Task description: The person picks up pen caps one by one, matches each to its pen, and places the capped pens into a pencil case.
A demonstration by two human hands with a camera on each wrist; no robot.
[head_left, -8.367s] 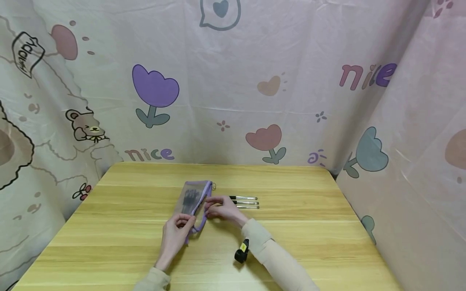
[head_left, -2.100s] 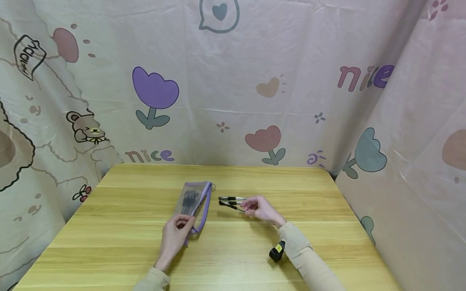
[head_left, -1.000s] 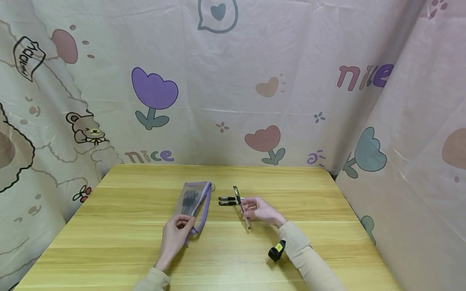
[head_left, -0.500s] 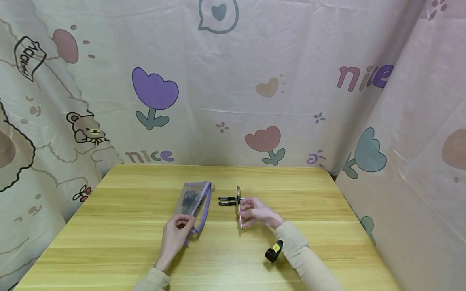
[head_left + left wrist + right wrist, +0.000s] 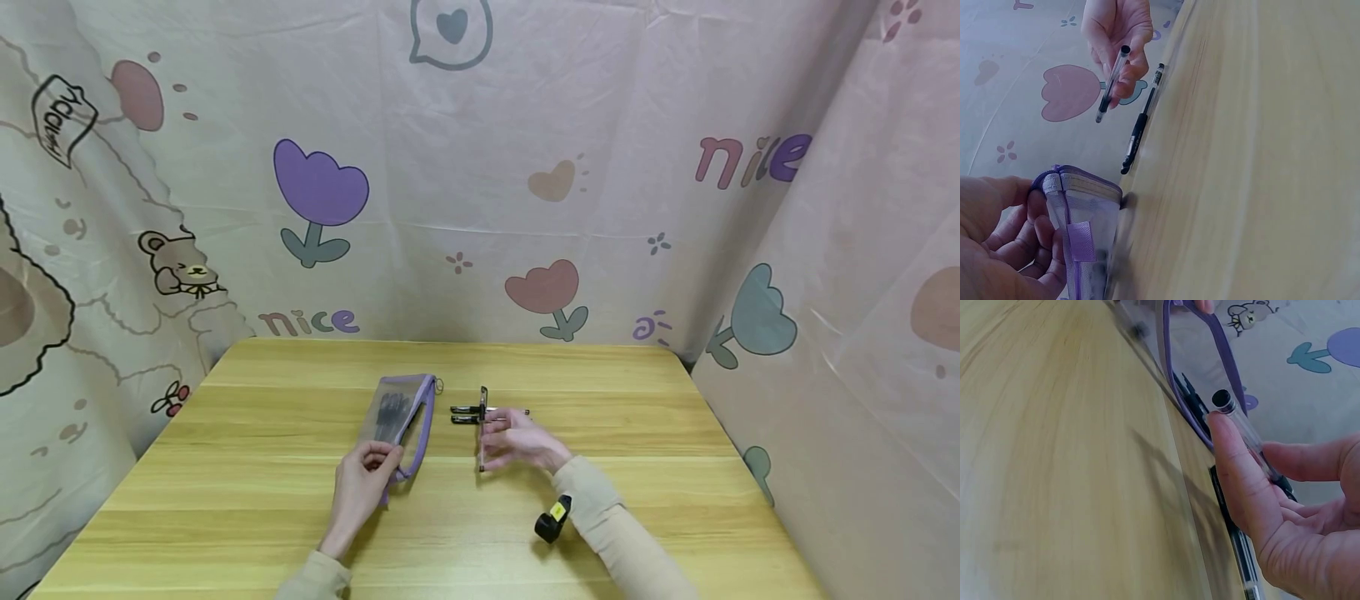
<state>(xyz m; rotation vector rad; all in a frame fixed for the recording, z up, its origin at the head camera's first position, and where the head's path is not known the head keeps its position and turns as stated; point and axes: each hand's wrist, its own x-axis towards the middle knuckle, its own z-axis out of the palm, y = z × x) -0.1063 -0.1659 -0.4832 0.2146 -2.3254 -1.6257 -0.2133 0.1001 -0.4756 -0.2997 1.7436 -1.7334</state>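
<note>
Left hand [image 5: 362, 482] curled round the near end of a purple-edged mesh pencil pouch [image 5: 400, 414], gripping it between thumb and fingers [image 5: 1019, 240]; pouch lying on the wooden table [image 5: 247, 483] with its long side running away from the body, mouth open along the right edge, dark pens inside showing through the mesh. Right hand [image 5: 512, 437] just right of the pouch, raised off the tabletop, pinching a clear-barrelled pen [image 5: 482, 427] between thumb and fingertips [image 5: 1235, 469] — barrel held nearly upright in the head view, black cap end up, other end pointing down toward the table. Seen from the right wrist, blunt end of the held pen [image 5: 1238, 425] close to the pouch's purple rim [image 5: 1222, 347], not touching it. Two more black-capped pens [image 5: 471, 414] lying flat on the table just behind the right hand, side by side, caps toward the pouch — partly hidden by the fingers. Small black device with a yellow mark [image 5: 550, 521] strapped at the right wrist, over a beige sleeve [image 5: 607, 533]. Behind and to both sides, a pale cloth backdrop [image 5: 525, 167] printed with tulips, hearts, a bear and the word "nice".
</note>
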